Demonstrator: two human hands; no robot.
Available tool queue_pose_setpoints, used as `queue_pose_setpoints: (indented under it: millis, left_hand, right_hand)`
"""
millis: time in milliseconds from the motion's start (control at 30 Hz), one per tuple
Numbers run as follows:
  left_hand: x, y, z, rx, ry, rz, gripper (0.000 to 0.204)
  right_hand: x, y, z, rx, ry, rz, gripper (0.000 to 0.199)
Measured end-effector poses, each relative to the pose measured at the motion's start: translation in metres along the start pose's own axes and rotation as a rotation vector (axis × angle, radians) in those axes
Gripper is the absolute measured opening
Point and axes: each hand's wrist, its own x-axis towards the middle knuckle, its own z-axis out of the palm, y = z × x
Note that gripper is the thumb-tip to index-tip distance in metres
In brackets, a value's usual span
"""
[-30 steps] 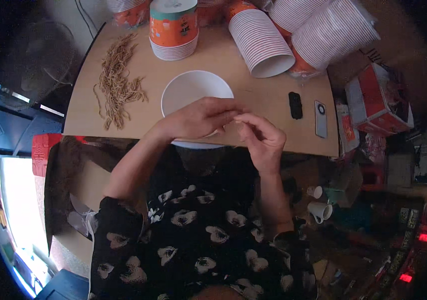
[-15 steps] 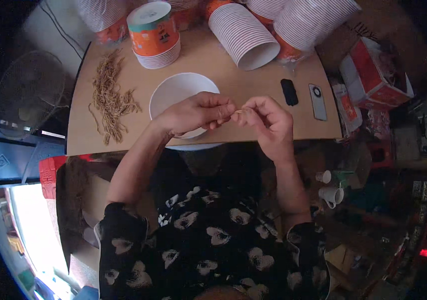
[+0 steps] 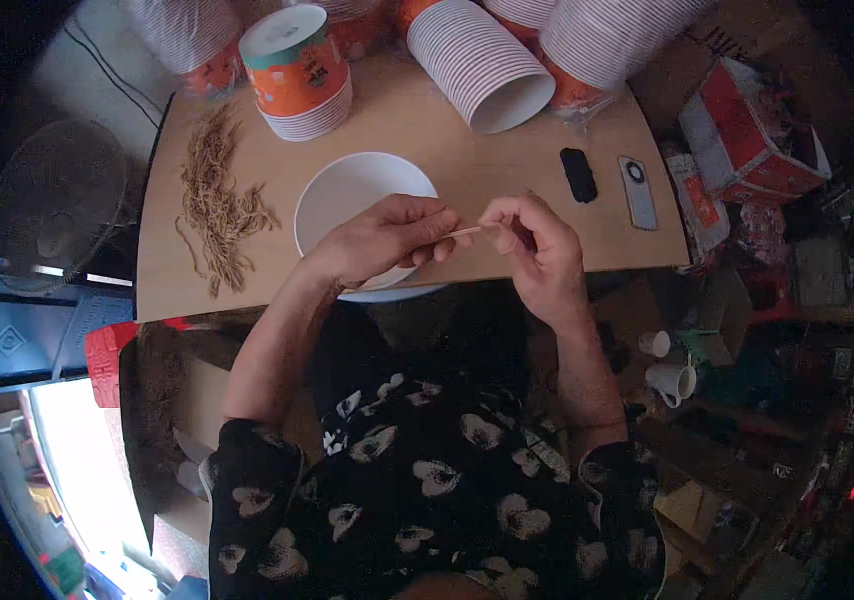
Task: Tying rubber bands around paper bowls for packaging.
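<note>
Left hand (image 3: 387,240): hovering over the round white bowl (image 3: 347,195), fingertips pinching one end of a thin pale strand (image 3: 465,232).
Right hand (image 3: 532,245): pinching the strand's other end, fingers curling.
Strand: stretching level between both hands, just above the bowl's rim.
Tabletop (image 3: 507,170): smooth light wood, carrying a tangled heap of dry tan strands (image 3: 215,205) and ribbed stacks of paper cups (image 3: 477,60).

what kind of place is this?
Likely a small food stall or shop's prep corner: stacks of paper cups on a wooden table, a heap of dried strands, and a cluttered floor with boxes.
</note>
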Motion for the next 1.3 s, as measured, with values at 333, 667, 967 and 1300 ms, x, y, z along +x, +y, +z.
queue_pose_setpoints:
  millis: [333, 667, 967, 1300]
  left_hand:
    - [0.002, -0.007, 0.006, -0.116, 0.027, -0.005, 0.030]
    - [0.002, -0.004, 0.010, -0.044, 0.035, -0.003, 0.031]
    - [0.001, -0.001, 0.004, -0.050, 0.005, -0.016, 0.027]
    - [-0.001, -0.011, 0.015, 0.058, 0.194, 0.099, 0.016]
  right_hand:
    - [-0.007, 0.005, 0.007, 0.017, 0.047, 0.023, 0.009]
    - [-0.008, 0.003, 0.004, -0.054, 0.038, 0.089, 0.006]
    - [0.005, -0.009, 0.001, -0.091, 0.036, -0.149, 0.003]
    - [-0.003, 0.012, 0.010, -0.006, 0.112, 0.090, 0.007]
